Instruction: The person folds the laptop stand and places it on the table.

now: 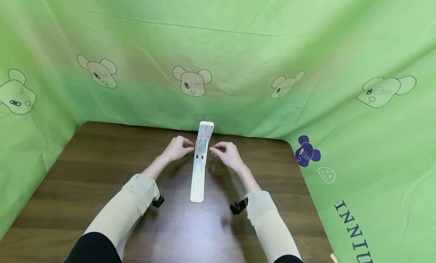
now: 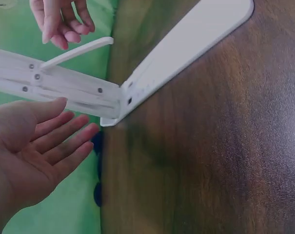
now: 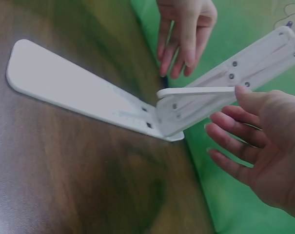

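Note:
A white folding stand (image 1: 197, 176), possibly for a laptop, stands unfolded on the wooden table. Its base lies flat, and its hinged upper arm (image 2: 79, 83) rises at an angle with small screws along it. A thin white strut (image 3: 196, 91) sticks out from that arm. Beside the stand's left edge is my left hand (image 1: 177, 148), its fingers loosely extended and holding nothing. On the other side is my right hand (image 1: 227, 154), fingers relaxed and slightly bent. Its thumb (image 3: 252, 100) overlaps the strut's end in the right wrist view; whether it touches I cannot tell.
The brown wooden table (image 1: 102, 161) ends at a green cloth (image 1: 238, 47) printed with bear faces, which hangs behind and on both sides. Black wrist cameras (image 1: 238, 206) are strapped over the pale sleeves.

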A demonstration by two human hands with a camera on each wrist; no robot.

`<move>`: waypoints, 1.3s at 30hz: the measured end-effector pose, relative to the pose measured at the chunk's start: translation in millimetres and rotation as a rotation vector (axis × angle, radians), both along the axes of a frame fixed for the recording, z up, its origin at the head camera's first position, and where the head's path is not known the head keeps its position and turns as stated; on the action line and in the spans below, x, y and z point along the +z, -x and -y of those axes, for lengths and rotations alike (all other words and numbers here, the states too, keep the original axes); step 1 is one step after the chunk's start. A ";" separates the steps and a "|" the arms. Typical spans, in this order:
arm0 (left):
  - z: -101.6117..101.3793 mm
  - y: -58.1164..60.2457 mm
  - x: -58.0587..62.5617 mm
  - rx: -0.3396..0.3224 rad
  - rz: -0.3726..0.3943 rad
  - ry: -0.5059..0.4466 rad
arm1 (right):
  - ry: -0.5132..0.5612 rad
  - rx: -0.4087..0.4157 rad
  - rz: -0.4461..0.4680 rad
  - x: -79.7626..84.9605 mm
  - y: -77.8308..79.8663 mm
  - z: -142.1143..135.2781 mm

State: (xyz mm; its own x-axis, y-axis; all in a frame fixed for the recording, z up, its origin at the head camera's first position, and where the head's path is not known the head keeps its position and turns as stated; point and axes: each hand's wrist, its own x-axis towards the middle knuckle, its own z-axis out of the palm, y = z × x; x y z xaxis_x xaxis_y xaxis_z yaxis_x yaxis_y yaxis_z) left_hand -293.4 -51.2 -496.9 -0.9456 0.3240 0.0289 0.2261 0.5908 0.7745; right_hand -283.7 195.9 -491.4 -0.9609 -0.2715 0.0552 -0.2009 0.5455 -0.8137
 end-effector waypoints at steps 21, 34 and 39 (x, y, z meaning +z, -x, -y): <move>-21.8 6.4 -18.5 0.115 -0.025 0.059 | -0.103 0.048 0.000 -19.5 7.7 19.2; -20.0 16.3 -16.4 0.092 -0.229 0.279 | -0.319 -0.008 -0.194 -31.1 26.2 20.4; -21.3 18.2 -16.1 0.099 -0.259 0.283 | -0.351 -0.041 -0.232 -36.2 33.7 23.3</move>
